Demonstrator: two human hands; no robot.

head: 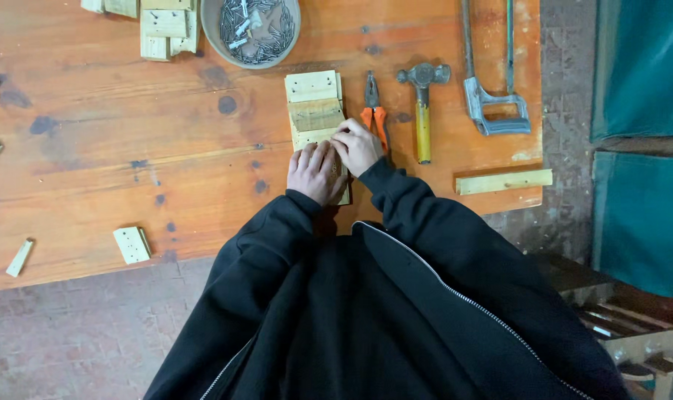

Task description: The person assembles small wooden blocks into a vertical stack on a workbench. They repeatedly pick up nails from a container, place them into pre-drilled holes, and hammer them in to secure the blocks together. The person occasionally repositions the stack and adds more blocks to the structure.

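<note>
- Here, both hands lie together on the near end of a small wooden assembly (pixel 315 111), a strip of pale boards with short cross blocks on top, set lengthwise away from the person on the orange-brown table (pixel 129 170).
- The left hand (pixel 315 172) rests palm down, fingers curled over the assembly's near part and covering it; whether it clamps the wood or only presses on it cannot be told.
- The right hand (pixel 357 146) sits just beside the left, fingers bent and pinched at the board's right edge; what lies under the fingertips is hidden.
- Just right of the assembly lie orange-handled pliers (pixel 374 112), nearly touching the right hand, then a hammer (pixel 422 104) with a yellow handle, then a hacksaw (pixel 493 89) nearer the table's right edge.
- A loose wooden strip (pixel 504 181) lies at the right near corner, partly over the edge.
- Beyond the assembly stands a round bowl of nails (pixel 251 30), with stacked wood blocks (pixel 166 30) beside it.
- The widest open stretch is to the left of the hands, with only a small block (pixel 132 244) and a sliver of wood (pixel 19 257) near the front edge.
</note>
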